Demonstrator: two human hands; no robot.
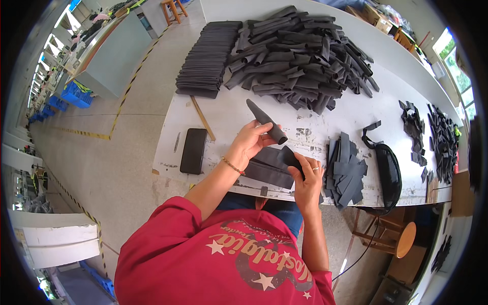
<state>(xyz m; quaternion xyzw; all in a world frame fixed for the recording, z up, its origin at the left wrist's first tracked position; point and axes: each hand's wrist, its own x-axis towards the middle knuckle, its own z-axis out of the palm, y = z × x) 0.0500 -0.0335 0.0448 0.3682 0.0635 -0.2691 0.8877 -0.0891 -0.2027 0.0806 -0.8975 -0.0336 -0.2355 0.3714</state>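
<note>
Dark tube [268, 123], one: we pinched it in our left hand [250, 140] above the white table [224, 113]. Small dark patch [287, 156], one: we pinched it in our right hand [307, 184], beside the strip pile [347, 174].

A smartphone [193, 151] lies by the table's [229, 109] near left corner. Tubes [300, 63] lie toward the far edge, strips [346, 172] at the near edge.

A hand can cross the white table [353, 122] between the big pile [300, 61] and small pile [346, 170], but the black bag [389, 175] blocks farther right.
</note>
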